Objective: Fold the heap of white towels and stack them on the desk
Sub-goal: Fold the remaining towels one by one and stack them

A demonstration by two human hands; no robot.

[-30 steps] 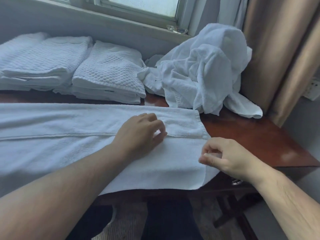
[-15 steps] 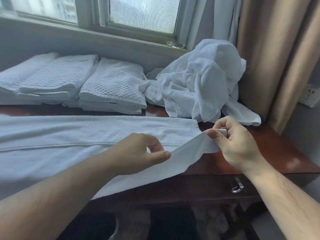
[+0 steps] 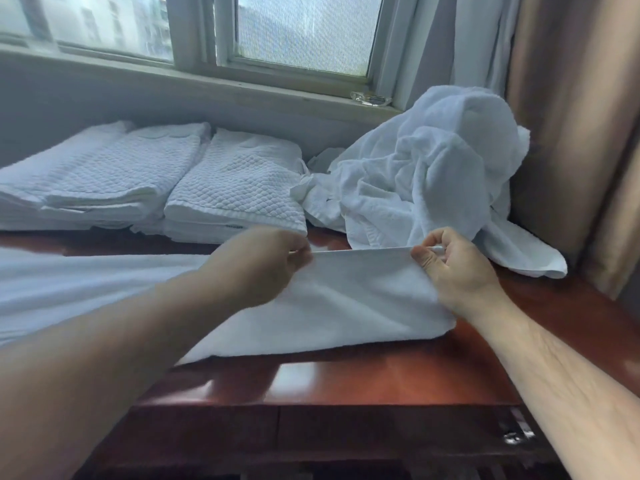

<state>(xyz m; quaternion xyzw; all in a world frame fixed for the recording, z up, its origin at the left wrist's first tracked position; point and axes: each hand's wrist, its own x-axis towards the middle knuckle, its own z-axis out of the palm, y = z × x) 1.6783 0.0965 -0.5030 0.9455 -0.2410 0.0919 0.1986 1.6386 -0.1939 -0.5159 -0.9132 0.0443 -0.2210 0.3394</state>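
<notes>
Around us: the heap (image 3: pixel 433 174) of crumpled white towels sits at the back right of the worktop (image 3: pixel 346 379), right up by the brown curtain (image 3: pixel 571 133). One flap of it trails out to the right over the wood.
Back left: under the sill (image 3: pixel 242 88) the left stack (image 3: pixel 104 174) and right stack (image 3: pixel 239 188) lie side by side, touching, both folded and quilted on top.
Up top: the window (image 3: pixel 301 29) is behind it all. There's some small clear thing on the sill's right end, and we can't tell what it is.
In the way: not much room back there tbh. The right stack's front edge is just behind our left hand (image 3: pixel 263 268), and the heap's lower folds are just behind our right hand (image 3: pixel 457 271).
Towel spot: the towel (image 3: pixel 346 306) we're on lies across the middle of the worktop, between us and the stacks.
Towel axis: the long axis runs left to right. The left end goes off the frame and the right end is the bit we've got lifted.
Towel edge: one straight edge is pulled taut between both hands, about level, running left-right, raised above the rest. The cloth drops from it toward us and bulges in a rounded fold under the right wrist, resting on the wood.
Left grip: closed, thumb and fingers pinching the left end of that taut edge.
Right grip: closed too, fingers curled round the right end of the edge.
Front: glossy red-brown wood nearest us, plus a small metal bit low on the right, too blurry to name.
</notes>
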